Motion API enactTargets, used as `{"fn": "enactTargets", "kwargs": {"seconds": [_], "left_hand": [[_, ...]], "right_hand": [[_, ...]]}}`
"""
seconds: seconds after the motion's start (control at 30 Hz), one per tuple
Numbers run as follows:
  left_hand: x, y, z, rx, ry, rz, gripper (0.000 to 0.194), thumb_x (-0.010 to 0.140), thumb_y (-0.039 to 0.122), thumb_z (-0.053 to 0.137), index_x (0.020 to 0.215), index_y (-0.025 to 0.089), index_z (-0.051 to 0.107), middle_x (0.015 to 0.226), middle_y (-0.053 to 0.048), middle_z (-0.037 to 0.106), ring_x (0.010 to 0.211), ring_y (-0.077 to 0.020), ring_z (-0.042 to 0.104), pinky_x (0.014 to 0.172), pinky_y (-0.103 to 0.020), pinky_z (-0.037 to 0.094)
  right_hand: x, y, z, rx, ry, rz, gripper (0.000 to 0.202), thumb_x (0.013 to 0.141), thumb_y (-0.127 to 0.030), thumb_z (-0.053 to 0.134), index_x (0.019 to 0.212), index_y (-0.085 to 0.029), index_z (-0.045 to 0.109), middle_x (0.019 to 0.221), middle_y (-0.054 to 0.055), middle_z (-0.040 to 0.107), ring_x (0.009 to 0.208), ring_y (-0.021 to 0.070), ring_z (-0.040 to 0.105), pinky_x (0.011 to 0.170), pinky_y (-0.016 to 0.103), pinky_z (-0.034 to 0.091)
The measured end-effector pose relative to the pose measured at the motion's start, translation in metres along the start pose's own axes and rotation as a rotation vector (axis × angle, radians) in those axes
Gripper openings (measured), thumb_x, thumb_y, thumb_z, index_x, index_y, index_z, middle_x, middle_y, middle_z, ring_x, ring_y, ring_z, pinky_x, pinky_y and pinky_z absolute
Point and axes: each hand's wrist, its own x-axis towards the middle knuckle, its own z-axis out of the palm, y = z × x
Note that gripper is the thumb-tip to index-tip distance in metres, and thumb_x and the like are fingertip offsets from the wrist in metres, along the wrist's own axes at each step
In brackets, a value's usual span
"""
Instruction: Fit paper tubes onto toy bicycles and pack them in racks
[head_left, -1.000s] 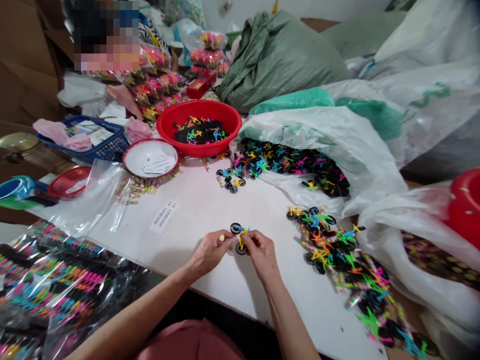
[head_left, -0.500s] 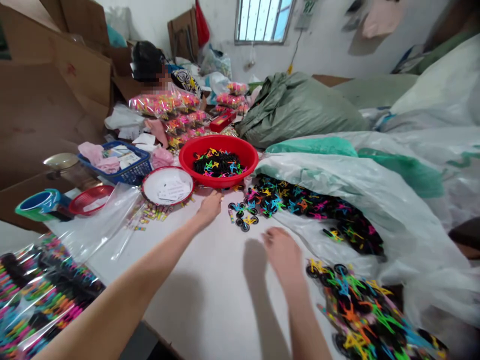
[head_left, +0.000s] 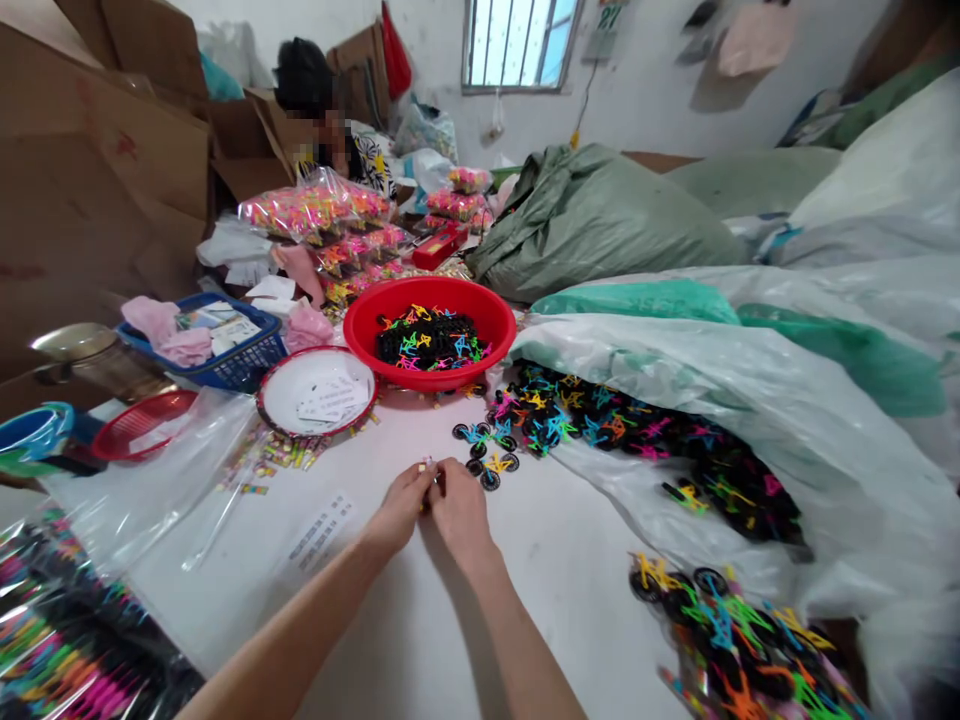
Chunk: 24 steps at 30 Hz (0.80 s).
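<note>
My left hand and my right hand meet over the white table, fingers closed around something small and partly hidden, with a pale, pinkish bit showing at the fingertips. Just beyond them, to the right, lie a few toy bikes with black wheels and blue or yellow frames. A red basin full of similar bikes stands behind the hands. Left of it is a white plate with a red rim holding paper slips, and small colourful wrapped pieces are scattered by it.
More bikes spill from a white plastic bag on the right, with another pile at front right. Clear bags lie front left. A blue basket and red tray stand left. Behind packed bags sits a person.
Both hands have come together at the middle of the table, the left one drawn back from near the basin and the right one moved left. The wrapped piece beside the bikes is gone.
</note>
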Motion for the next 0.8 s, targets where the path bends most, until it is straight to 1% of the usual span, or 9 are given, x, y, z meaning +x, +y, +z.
{"fn": "enactTargets", "kwargs": {"seconds": [0.1, 0.17, 0.23, 0.3, 0.37, 0.47, 0.57, 0.7, 0.8], "left_hand": [[-0.014, -0.006, 0.002, -0.21, 0.072, -0.06, 0.047, 0.08, 0.061, 0.039, 0.084, 0.016, 0.051, 0.064, 0.002, 0.052, 0.054, -0.0101, 0.048, 0.048, -0.021, 0.036], [-0.024, -0.006, -0.004, -0.329, 0.088, -0.102, 0.044, 0.076, 0.059, 0.049, 0.08, 0.015, 0.051, 0.058, 0.004, 0.047, 0.049, -0.0077, 0.043, 0.045, -0.019, 0.032], [-0.036, -0.004, -0.01, -0.478, 0.042, -0.16, 0.039, 0.072, 0.052, 0.061, 0.072, 0.015, 0.049, 0.054, 0.005, 0.044, 0.046, -0.0058, 0.04, 0.044, -0.018, 0.032], [-0.051, -0.001, -0.014, -0.651, -0.027, -0.27, 0.036, 0.067, 0.043, 0.071, 0.07, 0.015, 0.048, 0.054, 0.005, 0.047, 0.048, -0.0056, 0.044, 0.046, -0.017, 0.036], [-0.064, 0.001, -0.015, -0.769, -0.045, -0.399, 0.035, 0.063, 0.035, 0.076, 0.076, 0.015, 0.05, 0.062, 0.002, 0.055, 0.055, -0.0081, 0.054, 0.048, -0.017, 0.04], [-0.071, 0.007, -0.012, -0.865, -0.004, -0.502, 0.034, 0.064, 0.027, 0.077, 0.085, 0.015, 0.053, 0.081, -0.005, 0.064, 0.065, -0.011, 0.061, 0.049, -0.016, 0.042], [-0.068, 0.014, -0.006, -0.965, -0.035, -0.534, 0.031, 0.07, 0.03, 0.072, 0.09, 0.013, 0.056, 0.083, -0.007, 0.065, 0.059, -0.0087, 0.059, 0.044, -0.015, 0.039], [-0.07, 0.022, 0.011, -0.941, -0.095, -0.413, 0.034, 0.066, 0.033, 0.074, 0.088, 0.012, 0.059, 0.066, 0.001, 0.057, 0.05, -0.0065, 0.051, 0.038, -0.015, 0.032], [-0.08, 0.029, 0.022, -0.793, -0.084, -0.292, 0.04, 0.061, 0.034, 0.077, 0.09, 0.013, 0.059, 0.06, 0.004, 0.053, 0.046, -0.0055, 0.046, 0.038, -0.016, 0.029]], "right_hand": [[0.019, -0.002, -0.015, -0.137, -0.14, -0.15, 0.017, 0.084, -0.02, 0.046, 0.092, -0.02, 0.061, 0.091, 0.005, 0.064, 0.08, 0.0151, 0.061, 0.069, 0.022, 0.042], [0.043, -0.001, -0.024, -0.309, -0.12, -0.143, 0.023, 0.083, -0.016, 0.046, 0.101, -0.019, 0.06, 0.1, 0.008, 0.062, 0.088, 0.0172, 0.06, 0.073, 0.024, 0.042], [0.069, -0.001, -0.028, -0.458, -0.05, -0.081, 0.031, 0.083, -0.01, 0.042, 0.111, -0.016, 0.055, 0.108, 0.014, 0.058, 0.094, 0.0202, 0.058, 0.075, 0.028, 0.043], [0.085, -0.004, -0.028, -0.502, -0.043, -0.068, 0.031, 0.083, -0.005, 0.038, 0.108, -0.012, 0.055, 0.103, 0.016, 0.058, 0.093, 0.0221, 0.058, 0.075, 0.031, 0.044], [0.084, -0.008, -0.027, -0.488, -0.066, -0.113, 0.03, 0.081, -0.004, 0.04, 0.103, -0.013, 0.057, 0.1, 0.014, 0.059, 0.091, 0.0216, 0.059, 0.076, 0.031, 0.044], [0.049, -0.007, -0.027, -0.354, -0.011, -0.253, 0.036, 0.08, -0.007, 0.044, 0.113, -0.018, 0.052, 0.108, 0.01, 0.056, 0.092, 0.0179, 0.057, 0.079, 0.029, 0.044], [-0.011, 0.006, -0.03, 0.021, 0.156, -0.387, 0.028, 0.08, -0.013, 0.047, 0.107, -0.019, 0.054, 0.105, 0.008, 0.055, 0.09, 0.0156, 0.057, 0.08, 0.027, 0.047], [-0.084, 0.02, -0.031, 0.246, 0.205, -0.428, 0.017, 0.079, -0.016, 0.051, 0.095, -0.019, 0.059, 0.102, 0.008, 0.055, 0.099, 0.0176, 0.055, 0.084, 0.03, 0.049], [-0.112, 0.021, -0.037, 0.3, 0.225, -0.342, 0.018, 0.079, -0.022, 0.055, 0.097, -0.02, 0.061, 0.111, 0.01, 0.055, 0.104, 0.0197, 0.053, 0.087, 0.034, 0.048]]}}
